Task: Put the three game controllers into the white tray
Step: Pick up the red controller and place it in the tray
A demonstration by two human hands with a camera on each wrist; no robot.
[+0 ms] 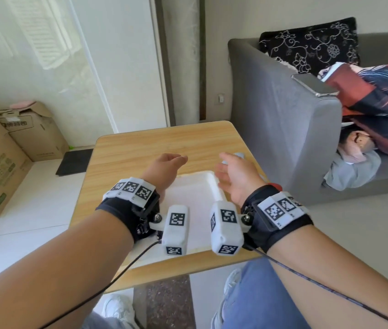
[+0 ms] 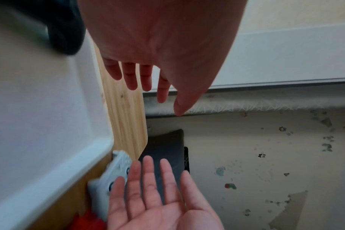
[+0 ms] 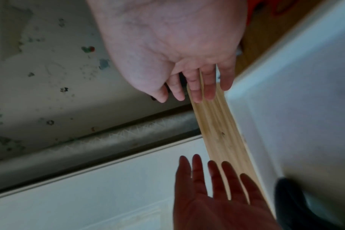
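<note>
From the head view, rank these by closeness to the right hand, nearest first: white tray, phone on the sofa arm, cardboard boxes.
1. The white tray: its far right corner sits just beside the right hand.
2. The phone: farther off, on the sofa arm to the right.
3. The cardboard boxes: farthest, on the floor at far left.

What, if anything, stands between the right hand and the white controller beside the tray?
Nothing visible does. The right hand hovers open right beside the white controller, which lies on the table next to the white tray. Only the tray's low wall separates the controller from the tray's inside.
</note>
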